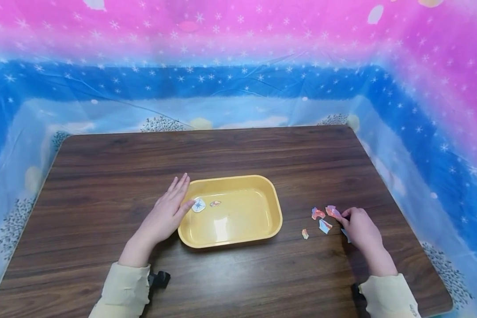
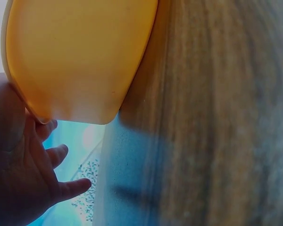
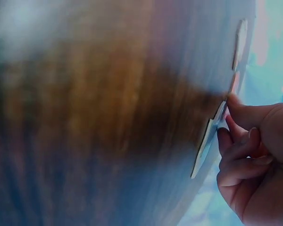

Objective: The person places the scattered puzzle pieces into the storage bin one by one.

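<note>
My left hand (image 1: 167, 216) rests against the left end of a yellow plastic tray (image 1: 276, 201), thumb over the rim and fingers straight. From below, the left wrist view shows that hand (image 2: 33, 174) with fingers spread beside the tray. Inside the tray lie a white piece with a blue star (image 1: 198, 205) and a small brownish piece (image 1: 215, 203). On the right, my right hand (image 1: 361, 229) pinches the edge of a flat pink-and-orange puzzle piece (image 1: 332, 211) between thumb and fingertips. Near it lie a red-orange piece (image 1: 318, 213) and a light blue piece (image 1: 325, 226).
A small tan piece (image 1: 305, 234) lies between the tray and the right-hand group. Another blue piece (image 1: 346, 235) is partly hidden under the right hand. The brown wooden table (image 1: 230, 287) is bordered by a patterned pink and blue cloth (image 1: 238, 79).
</note>
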Demonstrator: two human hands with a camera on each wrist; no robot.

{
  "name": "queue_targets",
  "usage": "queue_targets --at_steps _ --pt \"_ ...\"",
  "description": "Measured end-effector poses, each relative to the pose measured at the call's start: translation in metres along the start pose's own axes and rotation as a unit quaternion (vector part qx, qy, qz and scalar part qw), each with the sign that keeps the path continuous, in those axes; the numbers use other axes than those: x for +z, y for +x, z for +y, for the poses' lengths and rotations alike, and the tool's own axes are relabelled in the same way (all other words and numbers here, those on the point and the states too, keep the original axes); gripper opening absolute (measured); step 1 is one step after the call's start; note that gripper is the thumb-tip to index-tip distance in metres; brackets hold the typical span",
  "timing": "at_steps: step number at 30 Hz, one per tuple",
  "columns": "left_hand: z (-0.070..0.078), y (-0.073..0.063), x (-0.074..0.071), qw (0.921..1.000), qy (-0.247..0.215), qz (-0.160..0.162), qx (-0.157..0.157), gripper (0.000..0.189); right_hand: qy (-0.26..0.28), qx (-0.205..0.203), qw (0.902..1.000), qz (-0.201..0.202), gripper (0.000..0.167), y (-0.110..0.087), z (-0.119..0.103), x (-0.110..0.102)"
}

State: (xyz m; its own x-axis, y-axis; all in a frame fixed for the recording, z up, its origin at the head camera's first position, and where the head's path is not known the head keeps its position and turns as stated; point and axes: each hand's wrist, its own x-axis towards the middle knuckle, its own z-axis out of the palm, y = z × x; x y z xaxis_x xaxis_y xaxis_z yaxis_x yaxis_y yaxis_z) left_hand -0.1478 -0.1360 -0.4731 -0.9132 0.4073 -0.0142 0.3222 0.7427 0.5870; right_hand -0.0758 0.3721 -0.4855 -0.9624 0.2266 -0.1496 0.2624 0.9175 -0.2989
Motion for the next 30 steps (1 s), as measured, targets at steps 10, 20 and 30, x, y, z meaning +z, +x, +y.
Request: queue_targets --at_steps 10,20,30 --pt "-0.001 -0.003 0.0 0.9999 -0.006 0.0 -0.008 0.07 0.008 -0.037 0.9992 0.008 0.023 0.001 -0.006 0.002" --pt "-0.001 -0.002 -0.002 1.0 -0.003 0.005 -0.002 0.07 0.064 -0.077 0.9875 0.121 0.025 -0.005 -0.038 -0.03" --pt "-0.002 -0.003 -0.001 0.9999 -0.011 0.003 0.01 0.069 0.08 -0.208 0.9676 0.12 0.015 0.012 -0.132 -0.047"
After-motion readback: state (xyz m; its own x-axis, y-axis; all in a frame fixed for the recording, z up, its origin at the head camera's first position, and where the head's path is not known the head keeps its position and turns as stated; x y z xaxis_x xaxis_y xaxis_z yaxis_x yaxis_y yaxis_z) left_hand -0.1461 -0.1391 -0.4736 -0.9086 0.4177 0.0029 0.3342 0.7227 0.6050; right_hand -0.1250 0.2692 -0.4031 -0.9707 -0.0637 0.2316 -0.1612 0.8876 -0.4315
